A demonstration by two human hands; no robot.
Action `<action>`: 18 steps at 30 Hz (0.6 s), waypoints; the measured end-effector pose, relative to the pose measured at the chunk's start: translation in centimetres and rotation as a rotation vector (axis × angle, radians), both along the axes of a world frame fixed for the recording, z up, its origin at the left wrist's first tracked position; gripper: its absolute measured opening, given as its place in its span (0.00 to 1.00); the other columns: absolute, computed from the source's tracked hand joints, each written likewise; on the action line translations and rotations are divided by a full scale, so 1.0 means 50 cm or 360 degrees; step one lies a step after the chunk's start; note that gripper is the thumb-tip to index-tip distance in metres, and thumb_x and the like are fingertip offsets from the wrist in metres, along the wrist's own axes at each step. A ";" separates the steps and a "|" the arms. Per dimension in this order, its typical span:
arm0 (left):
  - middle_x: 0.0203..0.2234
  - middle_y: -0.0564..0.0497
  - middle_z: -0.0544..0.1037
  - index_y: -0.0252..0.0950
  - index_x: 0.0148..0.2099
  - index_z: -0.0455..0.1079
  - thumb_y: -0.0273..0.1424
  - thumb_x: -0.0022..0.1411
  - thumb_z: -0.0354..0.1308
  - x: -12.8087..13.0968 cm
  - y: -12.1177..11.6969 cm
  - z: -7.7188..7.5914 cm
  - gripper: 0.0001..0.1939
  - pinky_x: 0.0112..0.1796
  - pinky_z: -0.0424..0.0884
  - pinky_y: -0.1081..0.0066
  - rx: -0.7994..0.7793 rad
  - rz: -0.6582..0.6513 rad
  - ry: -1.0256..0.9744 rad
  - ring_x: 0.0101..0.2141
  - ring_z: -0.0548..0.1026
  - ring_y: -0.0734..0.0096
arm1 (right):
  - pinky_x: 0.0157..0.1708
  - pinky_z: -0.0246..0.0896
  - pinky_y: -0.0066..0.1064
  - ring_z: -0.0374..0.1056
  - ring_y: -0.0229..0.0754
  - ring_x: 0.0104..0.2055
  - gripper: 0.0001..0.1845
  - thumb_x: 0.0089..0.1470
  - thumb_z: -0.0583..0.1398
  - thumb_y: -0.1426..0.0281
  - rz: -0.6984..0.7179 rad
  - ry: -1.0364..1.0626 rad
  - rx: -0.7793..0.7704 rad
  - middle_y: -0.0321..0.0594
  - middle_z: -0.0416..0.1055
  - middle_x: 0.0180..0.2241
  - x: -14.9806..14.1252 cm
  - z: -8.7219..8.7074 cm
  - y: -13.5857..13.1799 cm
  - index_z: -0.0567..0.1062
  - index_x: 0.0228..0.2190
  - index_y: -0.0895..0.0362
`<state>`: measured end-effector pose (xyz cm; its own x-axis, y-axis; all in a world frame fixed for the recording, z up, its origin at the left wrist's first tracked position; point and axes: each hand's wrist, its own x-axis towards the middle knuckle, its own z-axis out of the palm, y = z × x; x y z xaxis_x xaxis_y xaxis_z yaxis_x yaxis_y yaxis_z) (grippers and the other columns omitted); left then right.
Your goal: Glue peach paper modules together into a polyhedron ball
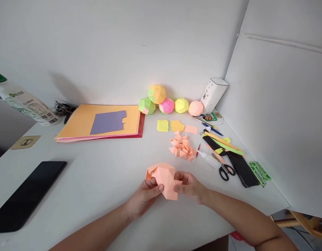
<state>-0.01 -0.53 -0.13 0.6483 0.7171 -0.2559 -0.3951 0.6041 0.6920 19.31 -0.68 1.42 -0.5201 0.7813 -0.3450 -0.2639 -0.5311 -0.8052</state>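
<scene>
Both my hands hold a partly assembled peach paper origami shape just above the white table. My left hand grips its left underside, thumb pressed on the paper. My right hand pinches its right side with closed fingers. Just beyond lies a pile of small folded peach paper units. Several finished paper balls in green, orange, pink, yellow and peach sit against the back wall.
A stack of coloured paper sheets with a purple piece lies at back left. A black tablet is at front left, a bottle far left. Scissors, pens, a phone and a white box crowd the right.
</scene>
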 end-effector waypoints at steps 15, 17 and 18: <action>0.36 0.43 0.78 0.33 0.38 0.74 0.27 0.59 0.56 0.005 -0.002 -0.004 0.06 0.43 0.66 0.62 -0.0147 0.0151 -0.0132 0.41 0.74 0.59 | 0.36 0.62 0.31 0.65 0.36 0.36 0.12 0.44 0.67 0.72 -0.0358 0.0084 0.0334 0.34 0.68 0.34 0.016 0.000 0.009 0.68 0.30 0.56; 0.37 0.44 0.79 0.34 0.37 0.73 0.27 0.59 0.56 0.007 -0.002 -0.006 0.05 0.44 0.66 0.62 -0.0146 0.0176 -0.0142 0.42 0.74 0.59 | 0.35 0.63 0.30 0.66 0.36 0.37 0.13 0.44 0.67 0.72 -0.0327 0.0065 0.0373 0.35 0.68 0.35 0.017 0.002 0.010 0.68 0.31 0.55; 0.37 0.44 0.79 0.34 0.37 0.73 0.26 0.59 0.56 0.007 -0.003 -0.007 0.05 0.44 0.66 0.61 -0.0157 0.0182 -0.0157 0.42 0.74 0.59 | 0.34 0.63 0.30 0.66 0.37 0.37 0.13 0.44 0.67 0.72 -0.0321 0.0053 0.0385 0.36 0.68 0.35 0.017 0.003 0.010 0.68 0.31 0.55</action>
<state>0.36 -0.67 -0.49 0.5892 0.7623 -0.2678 -0.5285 0.6143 0.5860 20.15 -0.20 1.56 -0.3544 0.9271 -0.1222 -0.3726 -0.2599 -0.8909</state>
